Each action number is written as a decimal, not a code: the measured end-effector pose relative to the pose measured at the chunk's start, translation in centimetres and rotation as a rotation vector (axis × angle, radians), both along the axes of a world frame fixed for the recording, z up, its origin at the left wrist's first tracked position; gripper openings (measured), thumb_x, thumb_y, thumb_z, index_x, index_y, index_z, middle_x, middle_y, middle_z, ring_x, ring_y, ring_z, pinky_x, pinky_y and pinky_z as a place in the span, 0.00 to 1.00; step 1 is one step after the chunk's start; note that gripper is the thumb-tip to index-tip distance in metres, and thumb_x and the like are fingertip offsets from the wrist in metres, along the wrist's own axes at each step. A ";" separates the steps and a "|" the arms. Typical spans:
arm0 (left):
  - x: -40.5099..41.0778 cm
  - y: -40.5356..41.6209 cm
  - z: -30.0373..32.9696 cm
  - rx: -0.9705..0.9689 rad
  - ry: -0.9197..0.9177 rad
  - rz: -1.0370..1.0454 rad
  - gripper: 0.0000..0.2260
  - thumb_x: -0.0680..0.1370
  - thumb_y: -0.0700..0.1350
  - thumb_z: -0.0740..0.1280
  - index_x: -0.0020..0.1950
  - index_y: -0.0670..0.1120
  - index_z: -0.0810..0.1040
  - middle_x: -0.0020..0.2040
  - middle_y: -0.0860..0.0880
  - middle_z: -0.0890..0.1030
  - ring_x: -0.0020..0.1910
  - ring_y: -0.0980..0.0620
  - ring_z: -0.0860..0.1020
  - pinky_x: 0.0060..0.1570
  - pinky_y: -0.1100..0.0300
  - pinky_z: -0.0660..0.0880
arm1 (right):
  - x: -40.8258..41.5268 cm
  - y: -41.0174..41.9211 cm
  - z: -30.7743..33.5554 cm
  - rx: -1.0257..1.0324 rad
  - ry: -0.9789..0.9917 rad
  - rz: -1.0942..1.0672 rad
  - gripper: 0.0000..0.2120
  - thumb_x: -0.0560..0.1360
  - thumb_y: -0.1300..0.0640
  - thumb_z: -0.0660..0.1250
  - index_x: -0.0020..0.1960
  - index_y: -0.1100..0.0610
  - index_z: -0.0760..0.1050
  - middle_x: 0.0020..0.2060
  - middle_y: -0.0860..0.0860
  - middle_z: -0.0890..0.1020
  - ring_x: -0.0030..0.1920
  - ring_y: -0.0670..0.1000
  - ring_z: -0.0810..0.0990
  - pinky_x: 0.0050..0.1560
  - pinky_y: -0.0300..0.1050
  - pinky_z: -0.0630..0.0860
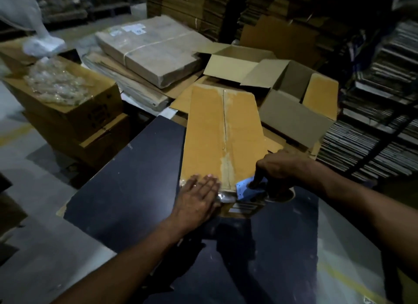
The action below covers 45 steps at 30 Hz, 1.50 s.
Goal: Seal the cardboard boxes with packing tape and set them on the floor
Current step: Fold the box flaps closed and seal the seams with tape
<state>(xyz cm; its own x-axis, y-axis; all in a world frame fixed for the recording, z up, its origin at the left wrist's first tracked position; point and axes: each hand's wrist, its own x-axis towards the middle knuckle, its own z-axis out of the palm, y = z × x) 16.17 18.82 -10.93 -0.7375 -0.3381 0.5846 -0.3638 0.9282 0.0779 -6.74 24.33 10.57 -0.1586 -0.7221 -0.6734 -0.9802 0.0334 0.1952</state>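
A long box [222,132] lies flat on a dark table [126,190], and every place here is told from that box. Its top flaps are shut, and a strip of clear tape [226,150] runs down the middle seam, from the far end to the near end. The left hand [199,195] lies flat on the near left corner of the box, with its fingers straight and close together, pressing down on the tape where it folds over the edge. The right hand [282,170] is at the near right corner of the box. Its fingers are curled tight round a tape gun [253,188], which has a blue part and touches the near edge of the box. Just right of the box sits an open box [294,104] with its flaps up. Behind the box, a bit to the right, is another open box [235,61]. Behind the box to the left lies a flat bundle [151,50] tied with string, on top of flat card sheets. Far to the left of the box is a brown box [74,100] with crinkly plastic [56,84] on top. Far to the right of the box are tall stacks [380,127] of thin flat things, too dark to tell what they are.
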 end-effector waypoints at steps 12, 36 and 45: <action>6.8 -10.9 0.3 -0.052 -0.112 -0.046 0.18 0.80 0.43 0.65 0.70 0.49 0.81 0.69 0.50 0.81 0.69 0.46 0.78 0.72 0.47 0.68 | 7.5 -4.3 -2.0 -0.191 -0.297 0.111 0.31 0.67 0.48 0.79 0.69 0.51 0.78 0.58 0.51 0.84 0.47 0.53 0.81 0.45 0.49 0.81; 7.2 -10.0 1.5 -0.009 -0.244 -0.028 0.24 0.78 0.49 0.62 0.74 0.47 0.77 0.72 0.47 0.78 0.73 0.44 0.75 0.74 0.44 0.68 | -0.1 4.4 -2.8 -0.139 -0.216 0.014 0.26 0.73 0.46 0.76 0.69 0.48 0.76 0.58 0.49 0.83 0.46 0.49 0.80 0.47 0.45 0.79; -3.6 -0.2 0.1 -0.031 -0.141 -0.243 0.18 0.81 0.41 0.63 0.70 0.40 0.80 0.68 0.42 0.81 0.67 0.44 0.80 0.70 0.45 0.74 | -0.6 3.8 -3.8 -0.106 -0.244 -0.051 0.29 0.70 0.46 0.78 0.70 0.44 0.77 0.55 0.46 0.82 0.48 0.49 0.79 0.40 0.43 0.73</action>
